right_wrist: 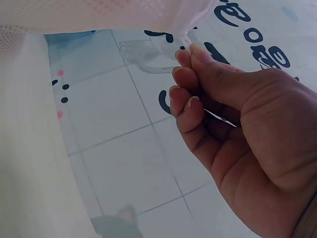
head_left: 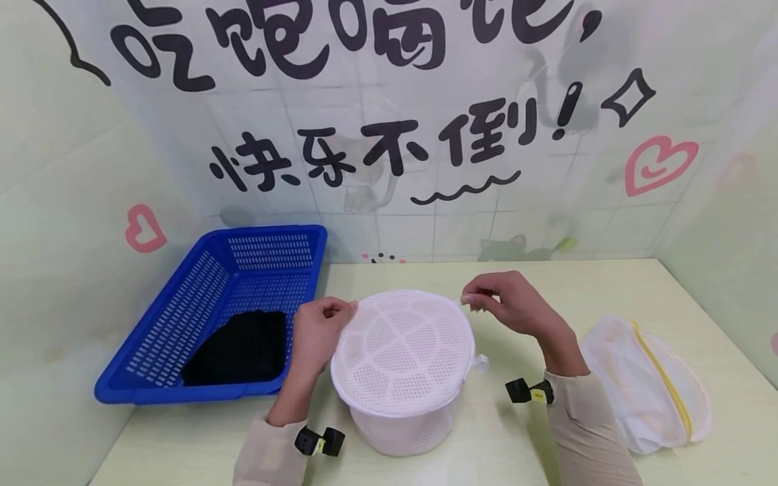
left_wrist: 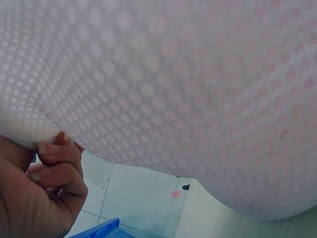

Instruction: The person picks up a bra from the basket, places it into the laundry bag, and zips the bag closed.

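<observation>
A pale pink mesh laundry bag point(head_left: 404, 354) stands upright on the table in the head view, its round mesh top facing up. My left hand point(head_left: 319, 334) pinches the upper left rim between thumb and fingers. In the left wrist view the bag's mesh wall point(left_wrist: 163, 89) fills most of the picture, with the curled left fingers point(left_wrist: 62, 166) at its edge. At the upper right rim, my right hand point(head_left: 513, 304) pinches a small whitish tab point(right_wrist: 184, 39) between thumb and index finger. Another white tab point(head_left: 480, 363) sticks out from the bag's right side.
To the left, a blue plastic basket point(head_left: 142, 393) holds a black cloth point(head_left: 240, 351). A flattened white mesh bag point(head_left: 620, 378) with a yellow zipper strip lies on the table point(head_left: 504, 445) at the right. A printed wall covering point(head_left: 401, 236) stands behind the table.
</observation>
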`<state>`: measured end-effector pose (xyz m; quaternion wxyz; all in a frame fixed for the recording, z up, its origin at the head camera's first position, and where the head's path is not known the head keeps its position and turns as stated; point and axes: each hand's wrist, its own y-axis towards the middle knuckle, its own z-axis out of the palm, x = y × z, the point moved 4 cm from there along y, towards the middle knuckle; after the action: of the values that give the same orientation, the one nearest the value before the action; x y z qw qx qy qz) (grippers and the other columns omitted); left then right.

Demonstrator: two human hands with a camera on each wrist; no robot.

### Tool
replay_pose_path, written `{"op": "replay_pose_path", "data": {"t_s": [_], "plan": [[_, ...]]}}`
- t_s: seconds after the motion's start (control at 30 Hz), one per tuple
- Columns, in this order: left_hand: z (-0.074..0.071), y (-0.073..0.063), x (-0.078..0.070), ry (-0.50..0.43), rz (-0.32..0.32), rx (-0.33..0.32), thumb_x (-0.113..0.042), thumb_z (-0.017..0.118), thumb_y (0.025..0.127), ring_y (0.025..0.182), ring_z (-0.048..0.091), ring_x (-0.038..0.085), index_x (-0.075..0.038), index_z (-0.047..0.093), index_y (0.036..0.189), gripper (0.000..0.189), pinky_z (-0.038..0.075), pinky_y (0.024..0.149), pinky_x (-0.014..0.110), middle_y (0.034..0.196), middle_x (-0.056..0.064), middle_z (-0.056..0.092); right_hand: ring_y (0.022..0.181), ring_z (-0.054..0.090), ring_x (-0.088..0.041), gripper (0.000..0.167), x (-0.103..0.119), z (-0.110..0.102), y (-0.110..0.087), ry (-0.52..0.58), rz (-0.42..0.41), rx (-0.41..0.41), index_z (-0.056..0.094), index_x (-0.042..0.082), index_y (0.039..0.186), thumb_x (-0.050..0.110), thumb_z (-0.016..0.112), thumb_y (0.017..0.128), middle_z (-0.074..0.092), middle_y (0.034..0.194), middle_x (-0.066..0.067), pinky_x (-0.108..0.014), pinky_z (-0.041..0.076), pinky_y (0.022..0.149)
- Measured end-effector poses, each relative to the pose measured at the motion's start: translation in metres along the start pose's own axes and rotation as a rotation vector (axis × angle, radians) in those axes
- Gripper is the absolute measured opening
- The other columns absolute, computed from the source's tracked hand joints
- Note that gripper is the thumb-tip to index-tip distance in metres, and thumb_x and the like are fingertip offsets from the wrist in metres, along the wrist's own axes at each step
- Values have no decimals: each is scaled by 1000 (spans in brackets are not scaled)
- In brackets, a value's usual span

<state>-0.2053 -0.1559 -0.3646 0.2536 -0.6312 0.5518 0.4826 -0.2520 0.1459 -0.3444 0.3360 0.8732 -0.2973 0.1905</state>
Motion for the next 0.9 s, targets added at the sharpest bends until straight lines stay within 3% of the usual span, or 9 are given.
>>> {"op": "replay_pose_path", "data": {"t_s": [0.13, 0.7, 0.9], "plan": [[-1, 0, 0, -5, 13, -11, -15, 72, 85, 57, 55, 20, 0, 73, 79, 16, 44, 48, 27, 66, 8, 62, 64, 56, -7, 8, 0, 0, 0, 4, -6, 4, 70, 9, 87, 2, 70, 85, 62, 74, 8, -25, 45, 57], [-2, -4, -5, 72, 34, -97, -16, 71, 85, 56, 54, 20, 1, 72, 80, 18, 43, 48, 28, 65, 8, 61, 65, 56, -6, 13, 1, -3, -2, 8, -4, 31, 68, 18, 85, 5, 68, 88, 61, 73, 9, -25, 45, 57], [-5, -5, -8, 123, 37, -170, -17, 70, 86, 56, 53, 21, -1, 72, 78, 18, 41, 48, 29, 64, 8, 61, 66, 58, -8, 13, -2, -6, -2, 5, 20, 35, 68, 17, 86, 4, 67, 88, 63, 72, 5, -26, 46, 59]]}}
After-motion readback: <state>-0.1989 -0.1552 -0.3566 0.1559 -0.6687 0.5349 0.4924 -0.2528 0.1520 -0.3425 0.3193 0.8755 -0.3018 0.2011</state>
